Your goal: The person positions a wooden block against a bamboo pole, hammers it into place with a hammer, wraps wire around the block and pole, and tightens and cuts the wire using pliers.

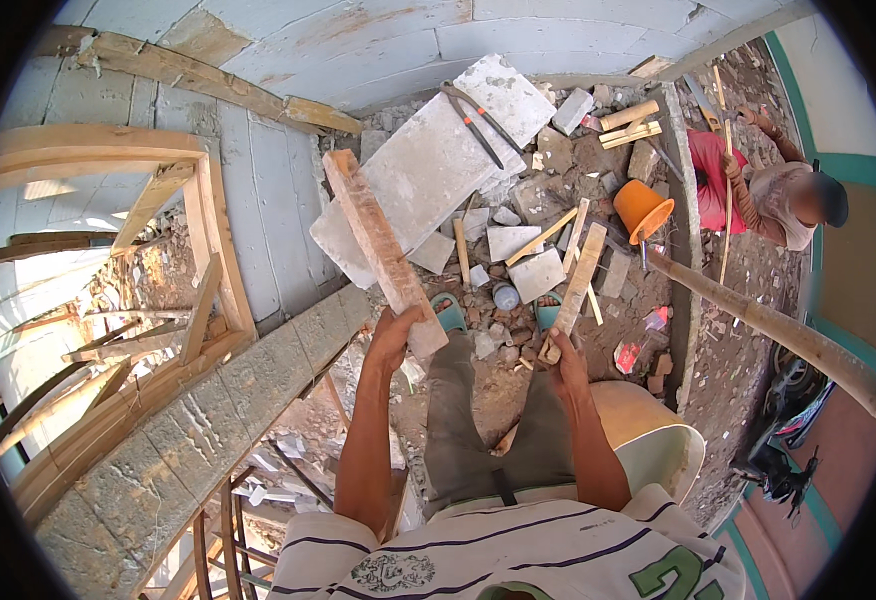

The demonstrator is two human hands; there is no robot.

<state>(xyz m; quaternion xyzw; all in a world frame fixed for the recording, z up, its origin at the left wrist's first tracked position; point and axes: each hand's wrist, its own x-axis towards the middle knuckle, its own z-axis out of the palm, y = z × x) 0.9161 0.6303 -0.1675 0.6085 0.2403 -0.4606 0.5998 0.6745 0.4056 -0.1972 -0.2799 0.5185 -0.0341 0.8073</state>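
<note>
A long, thick wooden beam slants up and away from my left hand, whose fingers are wrapped round its near end. Its upper part passes in front of a pale concrete slab. In my right hand is a shorter, thinner wooden board, gripped at its lower end and pointing away from me. The two pieces of wood are apart. Pliers with red and black handles lie on the slab, beyond both hands.
Broken blocks and rubble cover the ground round my feet. An orange bucket lies tipped at the right, near a bamboo pole. A large plastic drum stands beside my right leg. Past a low wall, another person holds a thin stick. A wooden frame is at left.
</note>
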